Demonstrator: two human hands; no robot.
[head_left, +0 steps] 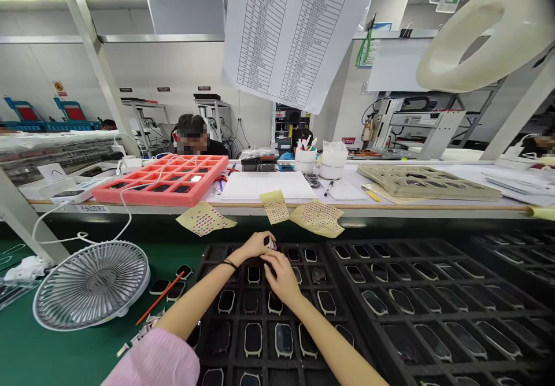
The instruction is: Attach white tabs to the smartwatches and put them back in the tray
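Note:
Over the far part of a black foam tray (271, 372), my left hand (255, 245) has its fingers closed on a small dark watch case (269, 241). Just to the right and nearer, my right hand (281, 273) reaches up to the same spot, its fingers bent; a small dark thing shows at its fingertips, too small to make out. Rows of watch cases, such as one with a lit-looking glass (284, 340), lie in the tray's compartments below and around both hands.
A second black tray (368, 316) of watch cases stands at the right. At the left are a fan (92, 285) and an orange stick (160, 297). A shelf edge (143, 208) crosses beyond the hands, bearing a pink tray (195, 198); taped yellow sheets (316, 217) hang from it.

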